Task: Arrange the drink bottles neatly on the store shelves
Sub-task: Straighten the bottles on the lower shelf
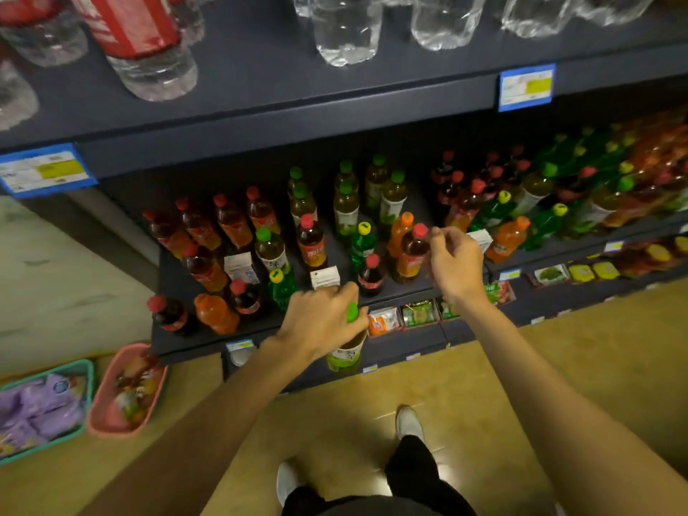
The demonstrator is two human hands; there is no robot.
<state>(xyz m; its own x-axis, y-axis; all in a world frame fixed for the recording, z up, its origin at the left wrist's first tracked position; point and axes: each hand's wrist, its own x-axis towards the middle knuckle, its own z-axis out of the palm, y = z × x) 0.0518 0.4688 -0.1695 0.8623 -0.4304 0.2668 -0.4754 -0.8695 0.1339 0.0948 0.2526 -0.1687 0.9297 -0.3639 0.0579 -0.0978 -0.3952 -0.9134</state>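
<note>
Green-capped tea bottle (pixel 346 348) gripped by the neck in the left hand (pixel 320 322), fingers curled round it just under the cap, body hanging below the fist, in front of the dark shelf (pixel 402 292) edge. White carton (pixel 325 277) just beyond the knuckles; green soda bottle with yellow cap (pixel 281 284) to the left of them.

Right hand (pixel 452 262) raised beside a red-capped amber bottle (pixel 412 255), fingers loosely curled, fingertips close to the cap; contact not clear, blurred. Nothing seen clasped inside that hand. Orange soda bottle (pixel 400 232) just behind the amber one, small cola bottle (pixel 370 275) left of the wrist, between the two hands.

Pink basket (pixel 111 415) on the floor well left of the left forearm.
</note>
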